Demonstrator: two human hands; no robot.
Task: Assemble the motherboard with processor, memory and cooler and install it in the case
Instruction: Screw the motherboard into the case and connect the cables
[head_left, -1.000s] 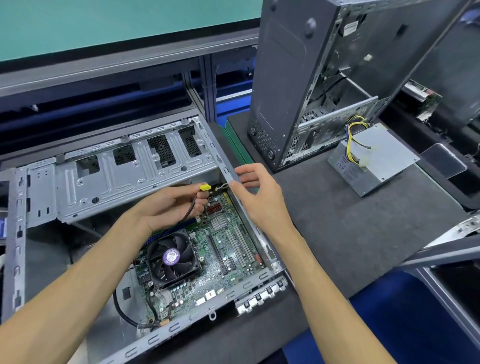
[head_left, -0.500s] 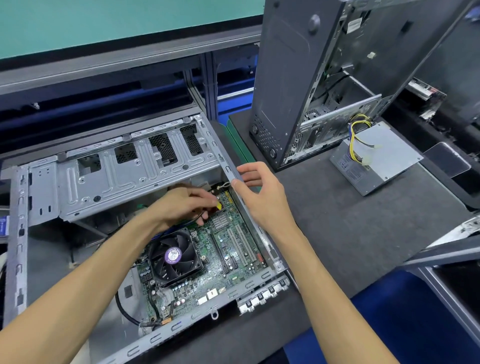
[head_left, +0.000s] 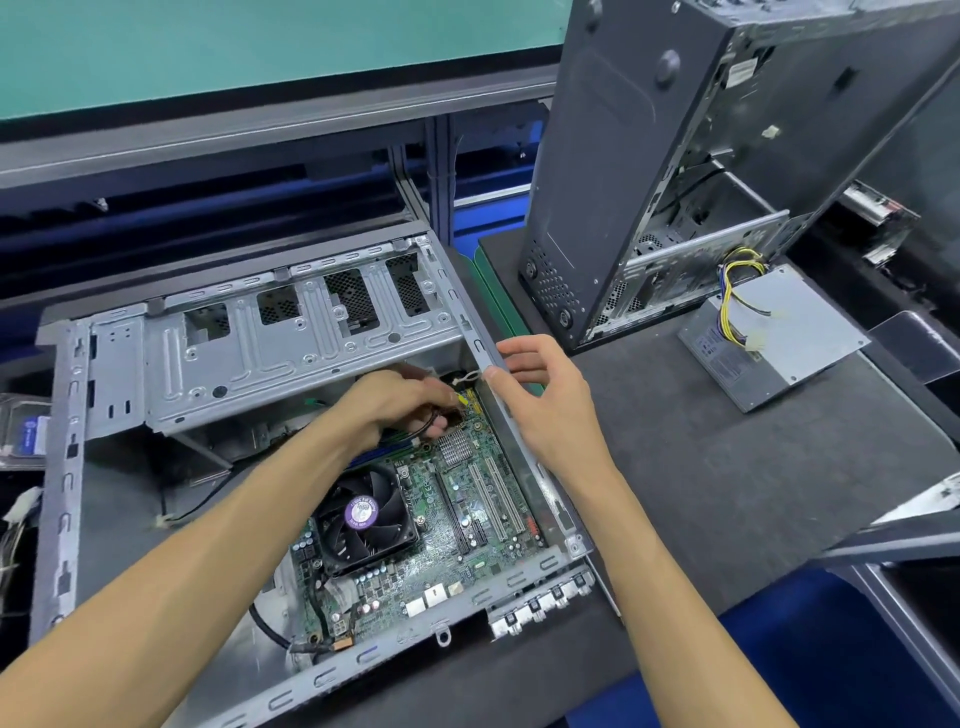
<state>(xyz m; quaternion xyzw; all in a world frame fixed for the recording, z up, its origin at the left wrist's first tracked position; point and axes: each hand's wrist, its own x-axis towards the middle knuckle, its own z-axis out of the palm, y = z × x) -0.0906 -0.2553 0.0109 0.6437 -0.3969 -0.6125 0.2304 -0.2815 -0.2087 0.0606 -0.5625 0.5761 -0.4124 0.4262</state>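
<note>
The green motherboard (head_left: 467, 525) lies inside the open grey case (head_left: 62, 467), which rests flat on the bench. A black cooler fan (head_left: 363, 517) with a purple label sits on the board. My left hand (head_left: 400, 402) is down at the board's far corner, fingers pinched on a black cable with a yellow connector (head_left: 461, 399). My right hand (head_left: 540, 400) rests on the case's right rail (head_left: 514, 447), thumb on the inner side, fingers on the outer side. The board's far edge is hidden under my left hand.
A second dark case (head_left: 623, 171) stands upright at the back right. A grey power supply (head_left: 774, 338) with yellow and black wires lies beside it on the dark mat (head_left: 727, 467). Loose cables (head_left: 21, 519) hang at the left edge. A drive cage (head_left: 291, 338) spans the open case's far side.
My left hand has lowered the yellow connector from above the case rim down onto the board's far corner. My right hand has stayed at the rail.
</note>
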